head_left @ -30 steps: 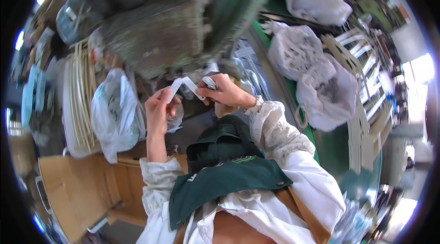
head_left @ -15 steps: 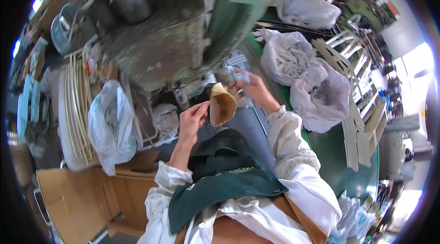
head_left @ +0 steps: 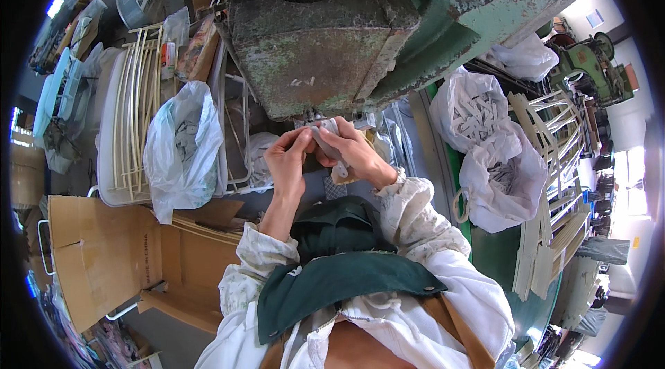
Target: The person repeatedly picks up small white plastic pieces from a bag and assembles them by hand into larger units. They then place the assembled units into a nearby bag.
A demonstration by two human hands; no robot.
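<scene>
Head view: a small grey strip [head_left: 325, 139] is pinched between the left hand [head_left: 289, 160] and right hand [head_left: 353, 151], both closed on it, just beneath the rusty green press [head_left: 325, 57]. It is best kept level, fingertips clear of the press; a white bag [head_left: 179, 147] lies left.

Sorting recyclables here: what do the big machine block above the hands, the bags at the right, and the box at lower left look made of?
Machine block: likely cast iron or steel, with worn green paint and rusty patches. Bags: thin translucent white plastic, crinkled and glossy. Box: brown corrugated cardboard, matte, with folded flaps.
</scene>
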